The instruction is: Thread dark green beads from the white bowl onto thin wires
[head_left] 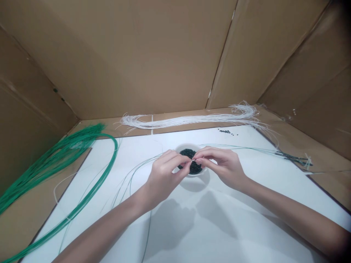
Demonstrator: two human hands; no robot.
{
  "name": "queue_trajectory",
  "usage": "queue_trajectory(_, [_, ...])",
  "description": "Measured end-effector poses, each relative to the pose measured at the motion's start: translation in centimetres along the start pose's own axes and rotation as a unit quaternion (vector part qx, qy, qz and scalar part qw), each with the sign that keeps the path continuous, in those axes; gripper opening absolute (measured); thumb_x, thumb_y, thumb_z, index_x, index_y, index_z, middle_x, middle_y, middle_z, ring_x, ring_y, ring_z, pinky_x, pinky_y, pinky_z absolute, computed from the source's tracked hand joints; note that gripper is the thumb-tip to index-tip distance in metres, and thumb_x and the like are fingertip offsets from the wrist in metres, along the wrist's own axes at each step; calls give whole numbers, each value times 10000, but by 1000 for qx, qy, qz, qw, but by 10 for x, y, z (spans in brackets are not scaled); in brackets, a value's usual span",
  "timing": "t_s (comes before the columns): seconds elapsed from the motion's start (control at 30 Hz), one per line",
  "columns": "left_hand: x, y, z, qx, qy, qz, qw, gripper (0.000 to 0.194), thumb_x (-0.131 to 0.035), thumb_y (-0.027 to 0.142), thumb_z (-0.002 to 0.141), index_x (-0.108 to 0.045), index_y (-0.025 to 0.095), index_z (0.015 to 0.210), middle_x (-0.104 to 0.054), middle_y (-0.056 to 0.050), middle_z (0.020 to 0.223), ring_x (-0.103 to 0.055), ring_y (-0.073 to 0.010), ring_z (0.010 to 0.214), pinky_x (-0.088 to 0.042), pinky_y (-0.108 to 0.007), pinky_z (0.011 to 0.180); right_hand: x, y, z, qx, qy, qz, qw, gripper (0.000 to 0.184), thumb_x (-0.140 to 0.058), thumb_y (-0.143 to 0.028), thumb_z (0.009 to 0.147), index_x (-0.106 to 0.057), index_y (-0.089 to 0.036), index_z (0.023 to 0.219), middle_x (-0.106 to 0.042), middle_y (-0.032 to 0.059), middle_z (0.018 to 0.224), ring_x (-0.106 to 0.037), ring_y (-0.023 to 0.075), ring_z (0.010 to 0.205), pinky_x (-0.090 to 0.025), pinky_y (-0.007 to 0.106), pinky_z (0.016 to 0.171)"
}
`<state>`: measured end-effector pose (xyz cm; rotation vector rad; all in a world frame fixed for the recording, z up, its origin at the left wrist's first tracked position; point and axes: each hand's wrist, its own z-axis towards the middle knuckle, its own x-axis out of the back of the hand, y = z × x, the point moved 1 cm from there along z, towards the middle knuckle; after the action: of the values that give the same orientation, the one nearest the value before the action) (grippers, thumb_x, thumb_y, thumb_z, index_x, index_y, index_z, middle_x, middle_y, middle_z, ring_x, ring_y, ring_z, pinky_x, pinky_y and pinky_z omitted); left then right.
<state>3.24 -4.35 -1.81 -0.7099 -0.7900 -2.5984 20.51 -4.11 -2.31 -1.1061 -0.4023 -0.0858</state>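
Both hands meet above a white bowl [178,149] filled with small dark beads [195,168]. My left hand [167,171] is closed in a pinch, thumb against forefinger, on a thin pale strand whose kind is hard to make out. Facing it, my right hand [223,164] pinches too, its fingertips almost touching the left ones at the same thin piece. Whether a bead sits between the fingertips is too small to tell. Thin green strands [131,171] lie on the table around and behind my left hand.
Left lies a large bundle of green strands [55,164], looping toward the front. White strands [186,119] stretch along the back. Loose dark beads [226,131] lie near the white table's [175,137] far edge. Beaded strands [293,157] rest at right. Cardboard walls [142,54] enclose the space.
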Motion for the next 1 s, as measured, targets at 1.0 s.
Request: queue_trajectory(1.0, [1,6,-3,58,13,-59,996,68,-571,137,759,-634,155,779,-587,-12,631,-496,-85,574,-431,-215,546,-6,-4,-2,-104,27,171,979,75,-680,-231,667,-656,-167,698,-637,28,710,-590,110,582,-532,243,553])
